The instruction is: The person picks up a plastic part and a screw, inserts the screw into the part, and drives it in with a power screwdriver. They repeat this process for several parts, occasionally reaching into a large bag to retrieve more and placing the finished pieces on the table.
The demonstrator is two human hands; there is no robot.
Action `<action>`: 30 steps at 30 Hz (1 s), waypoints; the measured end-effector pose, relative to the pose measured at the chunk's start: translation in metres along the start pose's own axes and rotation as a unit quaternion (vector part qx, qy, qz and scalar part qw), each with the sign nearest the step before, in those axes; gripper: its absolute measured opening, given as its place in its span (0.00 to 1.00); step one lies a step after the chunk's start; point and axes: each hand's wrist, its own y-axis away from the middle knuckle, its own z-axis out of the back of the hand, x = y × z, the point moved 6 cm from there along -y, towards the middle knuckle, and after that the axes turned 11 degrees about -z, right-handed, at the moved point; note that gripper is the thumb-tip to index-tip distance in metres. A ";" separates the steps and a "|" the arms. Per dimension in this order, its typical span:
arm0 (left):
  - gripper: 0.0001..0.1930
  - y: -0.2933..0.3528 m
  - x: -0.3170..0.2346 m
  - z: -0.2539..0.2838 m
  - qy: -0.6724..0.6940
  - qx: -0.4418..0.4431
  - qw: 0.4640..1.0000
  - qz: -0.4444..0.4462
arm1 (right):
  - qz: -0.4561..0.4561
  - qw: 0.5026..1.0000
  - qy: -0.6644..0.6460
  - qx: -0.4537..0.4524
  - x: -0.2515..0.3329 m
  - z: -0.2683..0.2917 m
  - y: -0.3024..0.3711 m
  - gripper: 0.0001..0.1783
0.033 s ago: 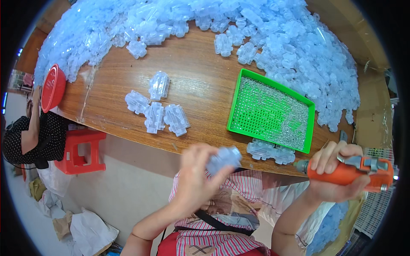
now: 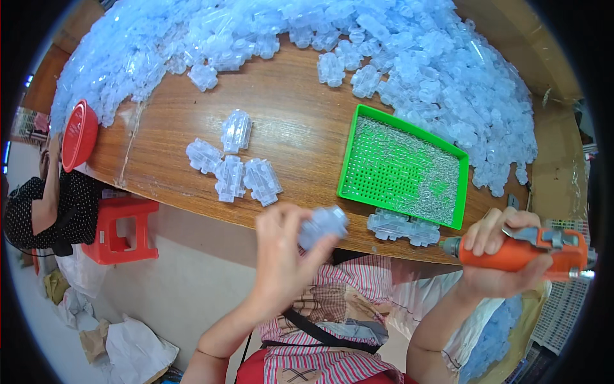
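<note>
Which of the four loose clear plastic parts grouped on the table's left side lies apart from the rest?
The upper one, nearest the big pile. Bare wood separates it from the other three, which lie side by side, touching or nearly so, closer to the table's near edge.

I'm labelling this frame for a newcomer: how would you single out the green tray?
Start at the wooden table with its big heap of clear plastic parts. At the heap's near right edge lies the green tray, a flat perforated rectangle holding small metal pieces. It is the only bright green thing there.
</note>
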 end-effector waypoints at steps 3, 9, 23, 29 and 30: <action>0.19 -0.021 0.016 0.008 -0.093 -0.023 0.995 0.012 | -0.018 0.999 0.010 -0.047 -0.007 0.010 0.005 0.36; 0.20 -0.035 0.012 0.001 -0.154 -0.012 0.988 0.004 | -0.005 0.998 0.037 -0.050 -0.001 0.017 0.014 0.39; 0.21 -0.033 -0.027 -0.010 -0.213 -0.063 0.971 -0.091 | 0.023 0.994 0.042 -0.100 -0.008 0.041 0.003 0.37; 0.22 -0.010 -0.068 -0.073 -0.151 0.031 0.943 -0.295 | 0.015 0.996 0.040 -0.082 -0.007 0.029 0.006 0.37; 0.22 -0.012 -0.065 -0.078 -0.149 0.032 0.943 -0.297 | 0.014 0.996 0.034 -0.076 -0.007 0.030 0.007 0.37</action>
